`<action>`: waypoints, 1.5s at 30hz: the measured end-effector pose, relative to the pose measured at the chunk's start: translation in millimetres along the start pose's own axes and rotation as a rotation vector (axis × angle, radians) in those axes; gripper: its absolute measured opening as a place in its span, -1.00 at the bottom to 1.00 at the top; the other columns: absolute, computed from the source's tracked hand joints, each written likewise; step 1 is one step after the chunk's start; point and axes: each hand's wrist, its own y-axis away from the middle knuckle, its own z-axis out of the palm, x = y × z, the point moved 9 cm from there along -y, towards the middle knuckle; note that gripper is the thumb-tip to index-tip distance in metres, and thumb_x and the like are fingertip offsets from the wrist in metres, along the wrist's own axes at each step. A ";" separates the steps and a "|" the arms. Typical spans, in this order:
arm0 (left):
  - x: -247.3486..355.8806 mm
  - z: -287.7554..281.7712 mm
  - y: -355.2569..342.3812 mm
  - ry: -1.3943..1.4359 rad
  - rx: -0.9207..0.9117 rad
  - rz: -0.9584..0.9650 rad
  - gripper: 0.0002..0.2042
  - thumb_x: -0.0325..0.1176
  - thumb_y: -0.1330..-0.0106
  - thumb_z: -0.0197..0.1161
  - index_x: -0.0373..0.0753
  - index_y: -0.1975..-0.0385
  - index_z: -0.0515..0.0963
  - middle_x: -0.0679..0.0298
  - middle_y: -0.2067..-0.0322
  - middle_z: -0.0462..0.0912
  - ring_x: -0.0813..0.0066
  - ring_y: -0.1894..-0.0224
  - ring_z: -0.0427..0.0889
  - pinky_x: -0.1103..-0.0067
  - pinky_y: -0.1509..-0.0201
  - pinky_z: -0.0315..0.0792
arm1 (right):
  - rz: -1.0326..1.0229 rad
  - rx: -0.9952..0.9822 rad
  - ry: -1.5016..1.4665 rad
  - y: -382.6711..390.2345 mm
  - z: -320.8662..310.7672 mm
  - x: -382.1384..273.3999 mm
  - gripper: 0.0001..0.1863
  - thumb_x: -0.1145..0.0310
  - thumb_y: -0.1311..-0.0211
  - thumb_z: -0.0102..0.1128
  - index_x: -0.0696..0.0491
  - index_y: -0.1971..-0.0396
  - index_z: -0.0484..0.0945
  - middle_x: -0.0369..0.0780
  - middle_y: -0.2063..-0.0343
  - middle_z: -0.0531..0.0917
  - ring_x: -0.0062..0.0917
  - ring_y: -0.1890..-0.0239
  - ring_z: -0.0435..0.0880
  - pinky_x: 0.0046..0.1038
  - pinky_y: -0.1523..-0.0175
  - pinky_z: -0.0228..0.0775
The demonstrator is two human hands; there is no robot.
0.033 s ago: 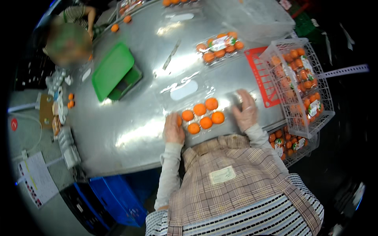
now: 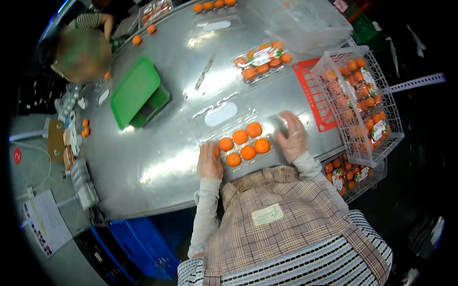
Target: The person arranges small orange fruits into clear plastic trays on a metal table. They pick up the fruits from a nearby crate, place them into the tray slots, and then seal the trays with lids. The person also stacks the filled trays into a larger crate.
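Note:
A clear plastic clamshell pack [image 2: 234,107] lies with its lid folded back on the metal table in front of me. Several oranges [image 2: 248,152] sit in its near half, in two rows. At the pack's left end, my left hand [image 2: 210,161] has its fingers curled over an orange [image 2: 216,151], which is mostly hidden. My right hand [image 2: 292,137] hovers just right of the pack, thumb and fingers apart, holding nothing.
A green lidded bin [image 2: 138,95] stands left of centre. Beyond the clamshell lies a filled orange pack [image 2: 262,61]. Clear crates [image 2: 367,95] of packs stand at right, beside a red grid [image 2: 315,95]. A co-worker [image 2: 88,24] is at the far left.
The view has shifted slightly. Both hands and the oranges keep nearly the same places relative to one another.

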 end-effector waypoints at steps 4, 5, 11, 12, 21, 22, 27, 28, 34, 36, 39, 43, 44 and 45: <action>13.0 -7.1 8.8 0.032 0.149 0.101 -0.55 -0.63 -0.15 0.18 -0.22 -0.09 0.52 0.07 -0.02 0.57 -0.02 -0.08 0.54 0.24 -0.16 0.49 | -0.018 -0.047 -0.040 5.6 13.4 -21.9 -0.36 0.36 -0.06 0.31 0.05 -0.21 0.42 -0.05 -0.19 0.50 -0.10 -0.21 0.50 -0.20 -0.30 0.38; 10.3 -4.6 9.8 0.000 0.142 0.097 -0.54 -0.62 -0.13 0.20 -0.21 -0.10 0.52 0.08 -0.02 0.57 -0.01 -0.07 0.54 0.24 -0.15 0.50 | -0.016 -0.059 -0.065 8.4 17.6 -23.3 -0.37 0.35 -0.05 0.31 0.05 -0.21 0.42 -0.06 -0.18 0.50 -0.11 -0.21 0.50 -0.20 -0.30 0.38; -1.0 -4.6 8.2 -0.084 0.008 -0.052 -0.50 -0.49 0.01 0.36 -0.09 -0.04 0.60 0.16 -0.01 0.56 0.04 -0.05 0.52 0.29 -0.11 0.52 | -0.009 -0.043 -0.063 11.7 9.3 -22.4 -0.39 0.38 -0.02 0.34 0.04 -0.17 0.46 -0.06 -0.16 0.52 -0.13 -0.19 0.52 -0.22 -0.27 0.41; 2.9 -8.2 8.2 -0.098 0.002 -0.053 -0.53 -0.49 0.01 0.36 -0.08 -0.01 0.62 0.16 0.02 0.57 0.05 -0.03 0.53 0.29 -0.08 0.53 | -0.009 -0.028 -0.065 13.8 8.2 -18.7 -0.39 0.38 -0.02 0.35 0.04 -0.16 0.47 -0.06 -0.15 0.52 -0.12 -0.19 0.53 -0.22 -0.26 0.41; 5.2 -14.5 30.9 0.003 0.146 -0.001 -0.60 -0.51 0.12 0.31 -0.15 0.17 0.61 0.09 0.07 0.56 -0.03 -0.02 0.50 0.23 -0.08 0.47 | -0.027 -0.015 -0.062 20.4 12.8 -11.9 -0.40 0.41 0.01 0.36 0.02 -0.14 0.47 -0.07 -0.15 0.53 -0.13 -0.18 0.53 -0.21 -0.26 0.42; 9.8 -12.9 29.8 0.053 0.147 0.046 -0.60 -0.50 0.10 0.32 -0.18 0.14 0.61 0.08 0.08 0.58 -0.02 0.00 0.53 0.24 -0.08 0.48 | -0.003 -0.026 -0.075 20.4 10.3 -11.3 -0.40 0.40 0.00 0.35 0.01 -0.14 0.48 -0.08 -0.16 0.52 -0.13 -0.19 0.53 -0.21 -0.26 0.42; -21.8 -13.0 34.9 0.402 0.163 -0.184 -0.54 -0.44 -0.05 0.40 -0.28 -0.03 0.56 0.09 0.11 0.68 0.17 0.10 0.69 0.39 -0.04 0.57 | 0.067 -0.054 -0.089 21.0 9.5 -11.9 -0.41 0.34 -0.03 0.35 0.02 -0.15 0.49 -0.09 -0.16 0.53 -0.17 -0.17 0.56 -0.24 -0.24 0.44; -38.6 -7.1 39.6 0.610 0.158 -0.365 -0.51 -0.37 -0.18 0.43 -0.29 -0.12 0.51 0.11 0.07 0.69 0.31 0.10 0.71 0.50 0.02 0.61 | 0.088 -0.084 -0.129 20.4 13.7 -12.1 -0.40 0.32 -0.04 0.35 0.02 -0.17 0.48 -0.09 -0.16 0.54 -0.18 -0.16 0.57 -0.25 -0.24 0.44; 16.1 5.9 23.3 1.719 -0.260 -0.564 -0.50 -0.15 -0.41 0.29 -0.33 -0.21 0.42 0.11 -0.06 0.60 0.30 -0.07 0.62 0.47 -0.09 0.57 | 0.026 -0.378 -0.436 16.2 31.9 -78.4 -0.30 0.27 -0.10 0.43 0.05 -0.28 0.42 -0.09 -0.11 0.59 -0.28 -0.15 0.61 -0.33 -0.22 0.47; 47.5 2.0 22.9 1.849 -0.390 -0.492 -0.48 -0.08 -0.51 0.13 -0.33 -0.30 0.33 0.07 -0.13 0.55 0.19 -0.12 0.60 0.32 -0.19 0.55 | -0.058 -0.495 -0.534 16.3 29.2 -120.2 -0.30 0.27 -0.13 0.44 0.07 -0.29 0.41 -0.10 -0.07 0.62 -0.34 -0.12 0.63 -0.37 -0.20 0.48; 89.0 -12.5 12.6 1.899 -0.430 -0.324 -0.45 -0.05 -0.52 0.09 -0.32 -0.32 0.30 0.06 -0.19 0.48 0.20 -0.22 0.52 0.31 -0.29 0.48 | -0.033 -0.701 -0.735 18.0 32.0 -146.7 -0.33 0.28 -0.17 0.41 0.10 -0.28 0.41 -0.11 -0.03 0.64 -0.39 -0.06 0.64 -0.41 -0.17 0.47; 96.9 -5.9 19.9 1.839 -0.486 -0.335 -0.43 0.02 -0.52 0.07 -0.25 -0.35 0.28 0.12 -0.25 0.40 0.21 -0.31 0.43 0.30 -0.39 0.38 | 0.092 -0.857 -0.856 26.3 38.3 -143.3 -0.39 0.30 -0.14 0.43 0.09 -0.21 0.49 -0.13 0.00 0.61 -0.42 -0.06 0.62 -0.43 -0.16 0.45; 96.3 -4.9 22.5 1.838 -0.489 -0.343 -0.42 0.03 -0.51 0.08 -0.24 -0.36 0.27 0.13 -0.26 0.40 0.21 -0.32 0.42 0.29 -0.40 0.37 | 0.136 -0.886 -0.888 26.6 31.5 -149.1 -0.40 0.30 -0.13 0.44 0.09 -0.19 0.50 -0.15 0.02 0.62 -0.43 -0.06 0.62 -0.42 -0.16 0.45; 91.3 0.6 25.8 1.857 -0.505 -0.347 -0.41 0.03 -0.51 0.08 -0.23 -0.37 0.26 0.14 -0.28 0.39 0.21 -0.33 0.41 0.29 -0.41 0.36 | 0.181 -0.916 -0.921 29.2 29.0 -151.8 -0.41 0.30 -0.13 0.45 0.08 -0.18 0.51 -0.16 0.04 0.63 -0.43 -0.05 0.62 -0.42 -0.16 0.45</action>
